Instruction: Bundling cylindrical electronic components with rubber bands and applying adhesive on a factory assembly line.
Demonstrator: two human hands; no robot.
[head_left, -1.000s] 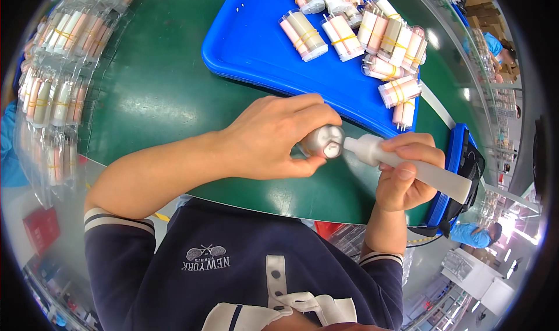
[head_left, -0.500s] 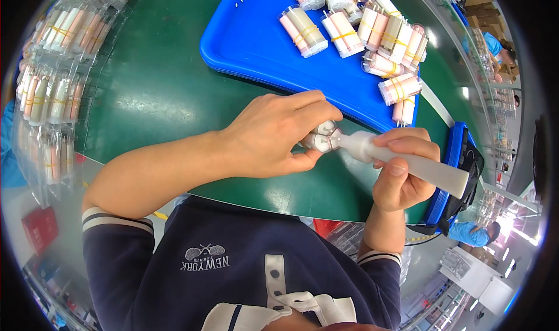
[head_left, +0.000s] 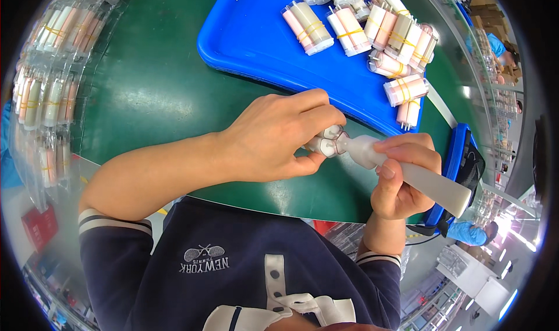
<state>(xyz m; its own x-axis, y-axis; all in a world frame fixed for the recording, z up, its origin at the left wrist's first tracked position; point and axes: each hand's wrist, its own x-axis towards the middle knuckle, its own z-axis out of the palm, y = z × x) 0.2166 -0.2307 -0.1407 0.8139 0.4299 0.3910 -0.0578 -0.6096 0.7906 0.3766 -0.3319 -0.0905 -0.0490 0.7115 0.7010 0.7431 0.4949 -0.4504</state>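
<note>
My left hand (head_left: 279, 136) is closed around a small bundle of white-ended tubes (head_left: 327, 143), its fingers at the bundle's sides. The round ends point right, and the rest of the bundle is hidden behind the fingers. My right hand (head_left: 406, 174) grips a whitish, tube-shaped tool (head_left: 434, 185) with a wide collar and a flat, broad tail. Its narrow front meets the ends of the bundle; whether they touch I cannot tell. Both hands are over the green tabletop (head_left: 157, 104), just in front of a blue tray (head_left: 250, 45).
Several pink, white and grey tube bundles with yellow bands (head_left: 349, 31) lie in the tray's right part. Clear bags of similar bundles (head_left: 49, 98) stand stacked at the left. A blue-edged bin (head_left: 457, 162) with black material is at the right. People in blue work farther off.
The bundle and the tool's front have shifted slightly to the right. More of the bundle's round ends shows. Both hands keep their grip.
</note>
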